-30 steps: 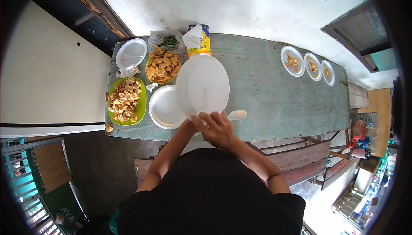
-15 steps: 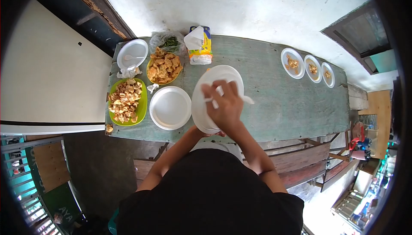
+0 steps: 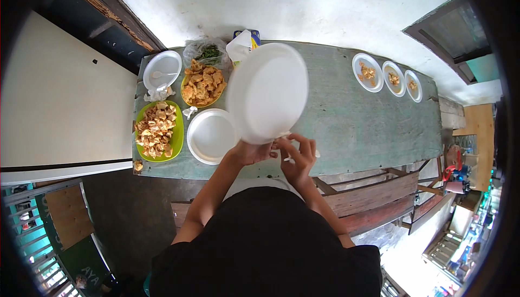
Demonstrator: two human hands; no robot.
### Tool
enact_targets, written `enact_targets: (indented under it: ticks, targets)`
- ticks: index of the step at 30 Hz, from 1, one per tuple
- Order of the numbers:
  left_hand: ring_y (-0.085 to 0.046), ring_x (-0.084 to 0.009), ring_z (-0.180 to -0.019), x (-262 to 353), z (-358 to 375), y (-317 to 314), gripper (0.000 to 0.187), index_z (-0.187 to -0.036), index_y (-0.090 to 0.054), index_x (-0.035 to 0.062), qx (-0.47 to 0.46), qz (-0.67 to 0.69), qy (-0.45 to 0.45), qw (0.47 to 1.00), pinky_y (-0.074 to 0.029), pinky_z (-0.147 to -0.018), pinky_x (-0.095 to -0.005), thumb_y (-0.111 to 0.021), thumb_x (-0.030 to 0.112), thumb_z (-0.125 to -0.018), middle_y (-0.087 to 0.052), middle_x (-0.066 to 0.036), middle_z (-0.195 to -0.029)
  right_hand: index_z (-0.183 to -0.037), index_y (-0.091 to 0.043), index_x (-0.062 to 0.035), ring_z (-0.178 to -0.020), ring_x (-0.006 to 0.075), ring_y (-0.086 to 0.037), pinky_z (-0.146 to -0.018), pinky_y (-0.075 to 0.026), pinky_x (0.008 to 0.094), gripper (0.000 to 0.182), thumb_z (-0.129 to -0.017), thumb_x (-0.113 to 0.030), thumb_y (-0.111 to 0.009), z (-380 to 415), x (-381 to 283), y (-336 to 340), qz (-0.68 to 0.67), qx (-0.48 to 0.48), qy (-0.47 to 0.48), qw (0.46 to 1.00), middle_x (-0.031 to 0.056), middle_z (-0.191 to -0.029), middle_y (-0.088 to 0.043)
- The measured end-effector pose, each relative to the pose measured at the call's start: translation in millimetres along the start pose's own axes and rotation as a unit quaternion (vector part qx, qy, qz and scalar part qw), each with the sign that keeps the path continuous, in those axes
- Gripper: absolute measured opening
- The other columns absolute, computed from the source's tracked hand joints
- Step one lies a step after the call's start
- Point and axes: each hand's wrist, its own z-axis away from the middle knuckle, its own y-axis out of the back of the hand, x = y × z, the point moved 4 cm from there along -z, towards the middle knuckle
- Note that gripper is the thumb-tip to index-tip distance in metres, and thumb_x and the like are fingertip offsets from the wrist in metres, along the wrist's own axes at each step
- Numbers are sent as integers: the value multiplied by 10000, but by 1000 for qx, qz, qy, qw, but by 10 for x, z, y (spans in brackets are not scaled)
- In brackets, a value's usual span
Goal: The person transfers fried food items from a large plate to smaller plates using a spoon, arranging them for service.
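My left hand [image 3: 252, 153] is closed on the near edge of a white foam plate [image 3: 269, 91], which is tilted up above the table and slightly blurred. Close to the plate's lower right rim is my right hand [image 3: 299, 159], its fingers curled around a white plastic spoon [image 3: 317, 154], most of which the fingers hide. A bit of white also shows by the fingertips at the rim. Left of the raised plate, another white plate [image 3: 212, 150] lies on the table, partly overlapped in this view.
Fried pieces fill a green plate [image 3: 177, 140] and a yellow bowl [image 3: 203, 85] on the left. Behind are a plate with a spoon [image 3: 162, 61], a bag of greens [image 3: 208, 53] and a tissue pack [image 3: 241, 45]. Three served plates [image 3: 368, 73] stand far right. A bench [image 3: 374, 194] runs along the near side.
The held plate has tilted up and moved away from my body. My right hand has come down from over the plate to its near rim, still with the white spoon.
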Motion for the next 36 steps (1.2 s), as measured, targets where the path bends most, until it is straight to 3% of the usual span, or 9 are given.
enact_targets:
  ticks: [6, 9, 14, 18, 20, 26, 31, 33, 36]
  targets:
    - [-500, -198, -1066, 72, -25, 68, 616, -1277, -412, 88, 111, -106, 18, 988, -410, -858, -417, -384, 561, -883, -493, -72, -1220, -862, -684, -179, -711, 205, -512, -555, -450, 305, 362, -564, 26, -696, -180, 27, 42, -20, -25, 7, 999, -9, -849, -589]
    - [-489, -117, -982, 104, 27, 98, 526, -1261, -430, 121, 120, -84, -56, 988, -415, -776, -312, -380, 513, -913, -506, -12, -1183, -860, -682, -172, -702, 204, -510, -549, -448, 304, 344, -578, 25, -699, -207, 21, 31, -38, -21, -6, 999, -8, -829, -580]
    - [-561, -96, -847, 180, 180, -236, 388, -1165, -505, 31, 269, -414, -157, 855, -447, -689, -249, -510, 327, -914, -591, -60, -1020, -861, -682, -168, -699, 207, -511, -549, -443, 312, 304, -616, 11, -702, -204, -55, -15, -85, -42, -42, 995, -1, -821, -577]
    - [-586, -202, -959, 32, 278, 66, 418, -1207, -440, -23, 337, -184, -147, 911, -477, -778, -276, -558, 208, -878, -571, -112, -1067, -857, -681, -124, -695, 199, -512, -578, -419, 293, 242, -663, 18, -708, -163, 23, -89, -97, -48, -66, 992, 28, -797, -594]
    - [-586, -213, -978, 55, 304, -8, 376, -1196, -447, -16, 307, -119, -230, 916, -484, -817, -316, -528, 183, -888, -570, -126, -1083, -858, -678, -105, -702, 201, -527, -594, -415, 295, 204, -692, 12, -690, -125, 236, -128, -83, 17, -121, 989, 43, -787, -606]
    - [-560, -228, -1032, 57, 387, 23, 379, -1224, -419, -16, 313, -170, -146, 923, -475, -856, -345, -478, 191, -911, -547, -135, -1131, -846, -670, -85, -716, 208, -546, -610, -426, 302, 183, -694, 15, -688, -46, 267, -183, -95, 18, -154, 983, 61, -819, -625]
    - [-554, -231, -1042, 78, 339, 38, 394, -1231, -412, -14, 310, -120, -201, 922, -473, -864, -350, -471, 212, -915, -544, -137, -1135, -831, -662, -81, -712, 236, -556, -618, -449, 315, 196, -669, 24, -694, -76, -189, -110, -128, -39, -61, 989, 57, -790, -624]
    - [-552, -234, -1046, 51, 375, -49, 397, -1233, -411, -11, 296, -110, -212, 925, -471, -868, -353, -473, 217, -914, -543, -137, -1137, -906, -653, -156, -723, 241, -534, -598, -458, 344, 340, -603, -3, -655, -85, 40, -111, -39, -25, -61, 997, 8, -859, -610]
    - [-579, -205, -978, 76, 416, -131, 429, -1192, -456, -21, 299, -81, -227, 923, -488, -810, -321, -550, 266, -887, -572, -132, -1083, -883, -665, -133, -735, 232, -559, -645, -449, 333, 256, -657, -15, -666, -71, 365, -80, 29, -7, -131, 991, 28, -850, -636]
